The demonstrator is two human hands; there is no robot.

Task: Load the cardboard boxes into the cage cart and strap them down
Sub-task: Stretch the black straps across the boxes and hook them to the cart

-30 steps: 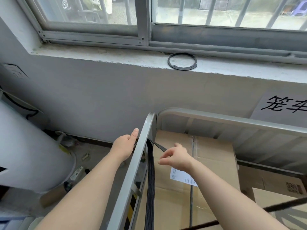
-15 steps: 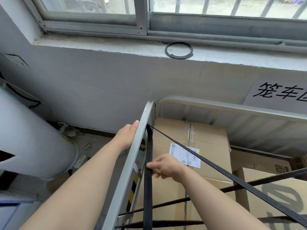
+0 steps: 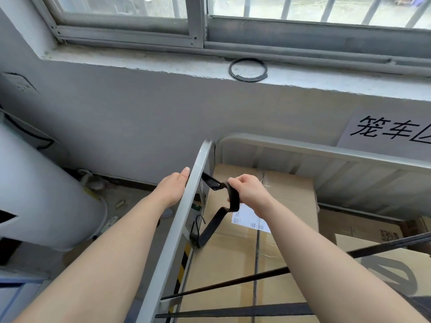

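Note:
The grey cage cart's left side rail (image 3: 184,220) runs up the middle, with its back rail (image 3: 326,152) along the wall. Cardboard boxes (image 3: 286,197) fill the cart, and the top one carries a white label (image 3: 250,219). My right hand (image 3: 249,191) grips a black elastic strap (image 3: 212,227) just inside the rail. The strap loops down from that hand to a hook low on the side frame. My left hand (image 3: 173,187) rests against the outside of the rail, fingers straight. Other black straps (image 3: 233,311) cross over the boxes lower down.
A white cylindrical tank (image 3: 39,190) stands on the left floor. A black ring (image 3: 248,69) lies on the window sill (image 3: 140,64). A paper sign with black characters (image 3: 391,131) hangs on the wall at right. More boxes (image 3: 382,264) sit at the right.
My right hand rose and curled round the strap near the rail top. The strap, earlier taut and running diagonally over the boxes, now hangs in a slack loop. My left hand stayed on the rail.

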